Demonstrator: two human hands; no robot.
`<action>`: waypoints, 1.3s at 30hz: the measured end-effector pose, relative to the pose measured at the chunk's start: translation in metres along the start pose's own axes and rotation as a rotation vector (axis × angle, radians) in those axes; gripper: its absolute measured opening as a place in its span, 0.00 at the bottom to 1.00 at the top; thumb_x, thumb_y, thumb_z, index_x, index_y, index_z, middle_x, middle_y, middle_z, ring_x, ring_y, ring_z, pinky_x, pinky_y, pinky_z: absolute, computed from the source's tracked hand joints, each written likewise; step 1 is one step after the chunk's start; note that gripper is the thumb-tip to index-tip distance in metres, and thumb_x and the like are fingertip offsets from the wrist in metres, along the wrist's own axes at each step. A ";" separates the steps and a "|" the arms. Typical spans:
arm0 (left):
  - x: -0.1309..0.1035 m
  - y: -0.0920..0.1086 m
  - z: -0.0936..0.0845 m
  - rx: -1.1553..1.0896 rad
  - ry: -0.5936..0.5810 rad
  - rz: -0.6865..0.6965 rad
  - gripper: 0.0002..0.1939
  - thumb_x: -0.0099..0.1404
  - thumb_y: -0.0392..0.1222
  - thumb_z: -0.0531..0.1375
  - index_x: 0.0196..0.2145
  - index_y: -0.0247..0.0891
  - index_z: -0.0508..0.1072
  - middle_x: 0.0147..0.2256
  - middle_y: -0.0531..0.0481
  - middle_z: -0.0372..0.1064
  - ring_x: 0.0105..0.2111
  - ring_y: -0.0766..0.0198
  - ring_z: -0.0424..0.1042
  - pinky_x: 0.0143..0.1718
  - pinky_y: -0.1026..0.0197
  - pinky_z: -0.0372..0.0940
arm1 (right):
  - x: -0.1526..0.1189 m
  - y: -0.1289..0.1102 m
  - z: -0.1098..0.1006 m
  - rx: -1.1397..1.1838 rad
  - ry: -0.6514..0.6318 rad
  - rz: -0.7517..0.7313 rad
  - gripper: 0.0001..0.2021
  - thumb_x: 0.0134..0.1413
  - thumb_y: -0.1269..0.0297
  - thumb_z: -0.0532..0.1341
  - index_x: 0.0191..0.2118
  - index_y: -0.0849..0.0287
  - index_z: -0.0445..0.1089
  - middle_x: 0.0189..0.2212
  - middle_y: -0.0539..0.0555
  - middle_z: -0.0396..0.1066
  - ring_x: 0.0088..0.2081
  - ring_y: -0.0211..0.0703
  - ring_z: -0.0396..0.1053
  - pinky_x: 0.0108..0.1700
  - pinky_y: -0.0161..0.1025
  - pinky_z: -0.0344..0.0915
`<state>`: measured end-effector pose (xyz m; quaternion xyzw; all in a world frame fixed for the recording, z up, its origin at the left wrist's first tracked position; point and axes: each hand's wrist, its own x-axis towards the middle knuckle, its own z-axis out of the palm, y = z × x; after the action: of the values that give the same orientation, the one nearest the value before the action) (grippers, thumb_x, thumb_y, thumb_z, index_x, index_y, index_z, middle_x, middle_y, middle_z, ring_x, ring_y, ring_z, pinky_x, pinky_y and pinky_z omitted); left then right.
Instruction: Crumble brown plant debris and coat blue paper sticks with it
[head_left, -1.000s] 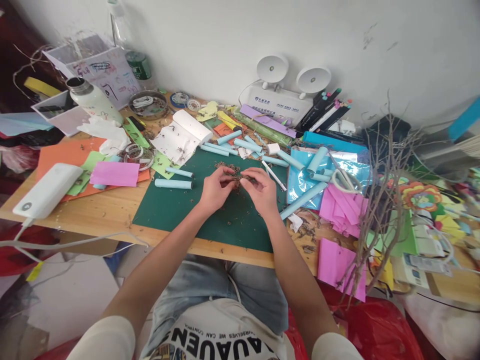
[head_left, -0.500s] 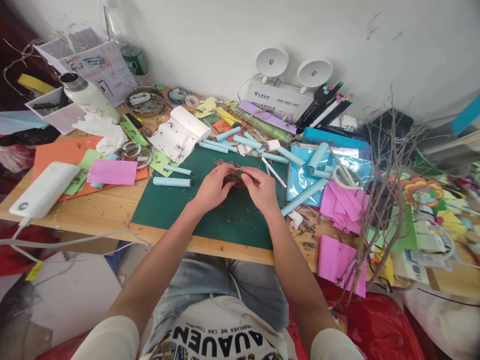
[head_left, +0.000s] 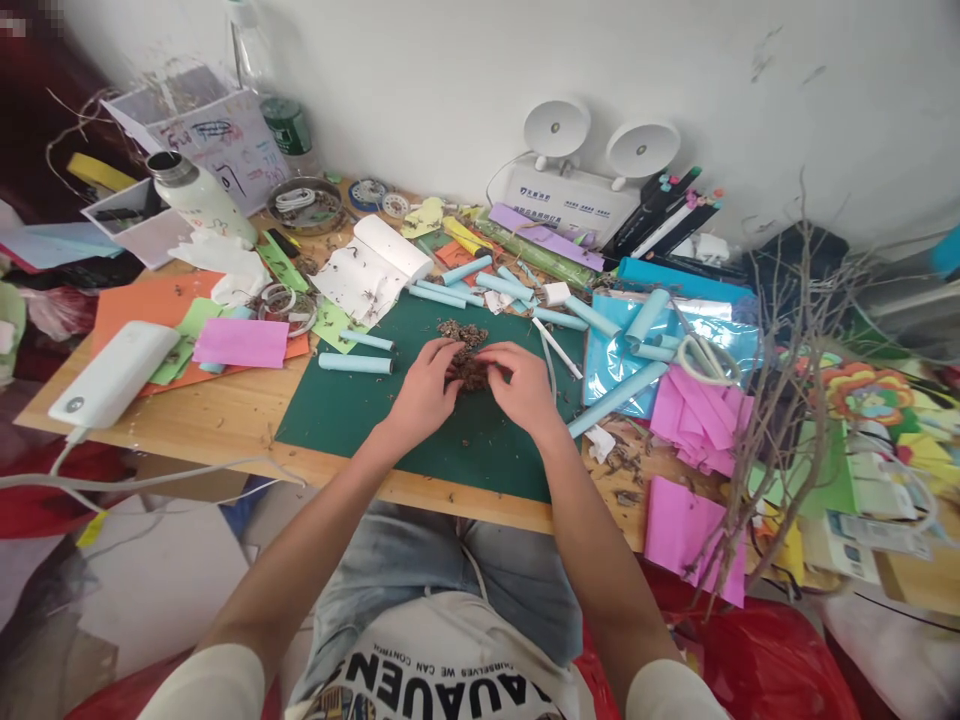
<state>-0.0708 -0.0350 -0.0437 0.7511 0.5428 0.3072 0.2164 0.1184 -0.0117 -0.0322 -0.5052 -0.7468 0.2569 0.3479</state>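
Observation:
A dark green mat (head_left: pixel 450 455) lies on the wooden table. On its middle sits a heap of brown, crumbly dried plant bits (head_left: pixel 463 335). My left hand (head_left: pixel 426 392) is at the heap's left side, fingers curled and closed against the bits. From the right, my right hand (head_left: pixel 521 388) pinches at the same clump with its thumb and fingers bent. The two hands face each other, a short gap apart, with brown bits between them. My fingertips are partly hidden in the clump. Light blue paper tubes (head_left: pixel 355 363) lie left of my hands.
More blue tubes (head_left: pixel 619 397), scissors (head_left: pixel 706 360) and pink paper (head_left: pixel 697 530) lie to the right, beside upright dry twigs (head_left: pixel 787 450). A white power bank (head_left: pixel 124 372) with a cable lies at left, near a bottle (head_left: pixel 202 200). An emergency light (head_left: pixel 570 200) stands at the wall.
My hands have moved slightly apart and lower, and more of the brown heap shows between and behind them. The whole view has shifted a little, so the table appears farther right.

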 end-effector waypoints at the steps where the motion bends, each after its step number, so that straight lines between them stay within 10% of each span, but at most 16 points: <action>1: 0.005 0.000 0.001 0.003 0.022 0.003 0.23 0.65 0.30 0.54 0.58 0.36 0.64 0.56 0.39 0.61 0.47 0.57 0.72 0.50 0.54 0.70 | 0.004 0.001 -0.001 -0.013 0.036 -0.003 0.17 0.52 0.78 0.52 0.38 0.57 0.77 0.43 0.55 0.76 0.45 0.45 0.73 0.51 0.43 0.69; 11: 0.062 -0.019 -0.009 0.050 -0.113 -0.115 0.24 0.61 0.27 0.49 0.53 0.34 0.72 0.52 0.39 0.72 0.54 0.51 0.71 0.57 0.49 0.65 | 0.085 -0.003 0.019 -0.272 -0.327 0.006 0.21 0.45 0.80 0.53 0.43 0.63 0.77 0.44 0.62 0.76 0.48 0.54 0.72 0.51 0.46 0.66; 19: 0.029 -0.014 -0.028 0.083 -0.118 -0.003 0.20 0.62 0.32 0.52 0.50 0.37 0.73 0.53 0.40 0.70 0.54 0.48 0.68 0.56 0.45 0.64 | 0.048 0.009 -0.005 -0.154 -0.161 0.162 0.21 0.48 0.79 0.52 0.43 0.59 0.78 0.45 0.57 0.77 0.47 0.50 0.73 0.52 0.44 0.67; 24: 0.028 -0.007 -0.017 0.073 -0.270 0.001 0.33 0.55 0.40 0.66 0.58 0.36 0.66 0.55 0.38 0.66 0.53 0.47 0.68 0.54 0.46 0.66 | 0.042 0.007 0.001 -0.091 -0.295 0.175 0.20 0.49 0.79 0.52 0.39 0.56 0.79 0.42 0.55 0.78 0.45 0.49 0.74 0.51 0.43 0.68; 31: 0.029 -0.008 -0.005 -0.065 -0.153 -0.027 0.25 0.58 0.32 0.62 0.54 0.38 0.69 0.53 0.40 0.66 0.42 0.57 0.73 0.44 0.54 0.72 | 0.006 0.000 -0.016 -0.154 -0.226 0.161 0.22 0.47 0.62 0.68 0.50 0.56 0.75 0.43 0.58 0.75 0.38 0.49 0.73 0.44 0.44 0.69; 39: 0.029 -0.010 -0.008 0.013 -0.161 -0.016 0.18 0.61 0.31 0.58 0.49 0.36 0.72 0.42 0.44 0.74 0.39 0.55 0.74 0.44 0.53 0.70 | 0.004 0.001 -0.001 0.035 -0.042 0.203 0.08 0.51 0.70 0.64 0.37 0.55 0.79 0.32 0.52 0.79 0.34 0.46 0.75 0.41 0.43 0.72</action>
<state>-0.0770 -0.0045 -0.0383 0.7705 0.5315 0.2406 0.2570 0.1184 -0.0072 -0.0315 -0.5665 -0.6944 0.3144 0.3130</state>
